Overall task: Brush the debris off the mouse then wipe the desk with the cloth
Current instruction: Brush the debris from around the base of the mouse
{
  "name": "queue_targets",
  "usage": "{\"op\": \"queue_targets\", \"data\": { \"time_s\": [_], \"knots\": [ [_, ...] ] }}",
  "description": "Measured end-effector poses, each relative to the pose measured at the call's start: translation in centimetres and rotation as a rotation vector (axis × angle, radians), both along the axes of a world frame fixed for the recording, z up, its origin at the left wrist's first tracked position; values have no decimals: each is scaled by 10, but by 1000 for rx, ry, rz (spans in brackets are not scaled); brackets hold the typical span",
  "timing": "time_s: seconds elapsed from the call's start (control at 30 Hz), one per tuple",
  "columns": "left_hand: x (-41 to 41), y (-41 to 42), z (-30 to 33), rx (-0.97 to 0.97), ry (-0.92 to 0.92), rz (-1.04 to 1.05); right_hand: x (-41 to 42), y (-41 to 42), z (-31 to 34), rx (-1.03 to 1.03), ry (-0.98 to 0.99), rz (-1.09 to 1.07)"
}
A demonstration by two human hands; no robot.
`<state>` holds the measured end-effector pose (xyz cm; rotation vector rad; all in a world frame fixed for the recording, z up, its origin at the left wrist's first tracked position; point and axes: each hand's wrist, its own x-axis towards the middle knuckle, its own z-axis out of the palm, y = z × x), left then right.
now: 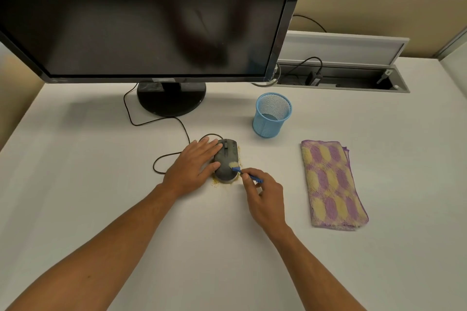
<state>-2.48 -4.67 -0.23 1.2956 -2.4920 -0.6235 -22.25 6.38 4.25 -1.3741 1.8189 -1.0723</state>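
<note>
A dark grey wired mouse [225,160] lies on the white desk [101,184] in front of the monitor. Yellow crumbly debris [216,182] rings its near and right edges. My left hand [193,168] rests flat against the mouse's left side, thumb along its near flank, steadying it. My right hand [264,198] pinches a small blue brush [246,175] whose pale bristles touch the mouse's right rear. A folded purple and yellow cloth [332,185] lies flat on the desk to the right, apart from both hands.
A black monitor [141,15] on a round stand [171,98] fills the back left. The mouse cable [156,121] loops across the desk. A blue mesh cup [272,115] stands behind and right of the mouse. An open cable tray [341,78] runs along the back.
</note>
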Motion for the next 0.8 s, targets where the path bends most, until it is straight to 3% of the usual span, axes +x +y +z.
{"op": "queue_targets", "data": {
  "time_s": [0.3, 0.57, 0.8],
  "knots": [
    [0, 3, -3, -30, 18, 11, 0, 19, -4, -119, 61, -35],
    [-1, 3, -2, -28, 48, 25, 12, 3, 3, -154, 241, 204],
    [-1, 2, -2, -23, 64, 26, 8, 26, -5, -222, 328, 160]
  ]
}}
